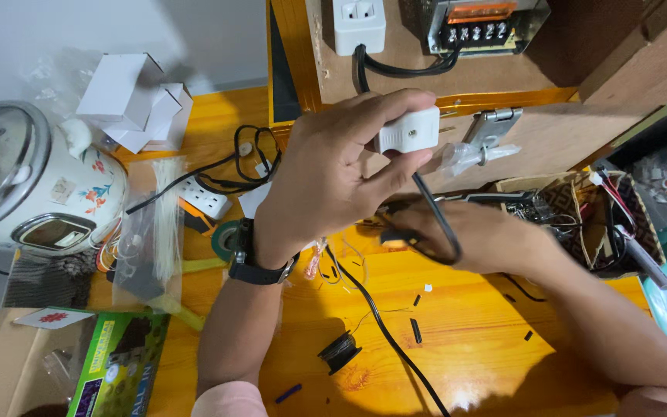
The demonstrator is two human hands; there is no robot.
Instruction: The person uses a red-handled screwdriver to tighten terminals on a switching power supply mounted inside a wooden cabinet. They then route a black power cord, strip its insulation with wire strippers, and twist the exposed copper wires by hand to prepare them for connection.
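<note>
Plug [407,130], small white boxy one, sits pinched in your left hand [333,181]; your right hand [476,235] at 4 o'clock grips its black cable [434,220].

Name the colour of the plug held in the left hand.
White, with a black cable; the plug shows in the head view.

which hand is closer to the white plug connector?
Left. The left hand holds the white plug connector between thumb and fingers. The right hand sits below it, gripping the black cable that hangs from the connector, not touching the connector itself.
</note>
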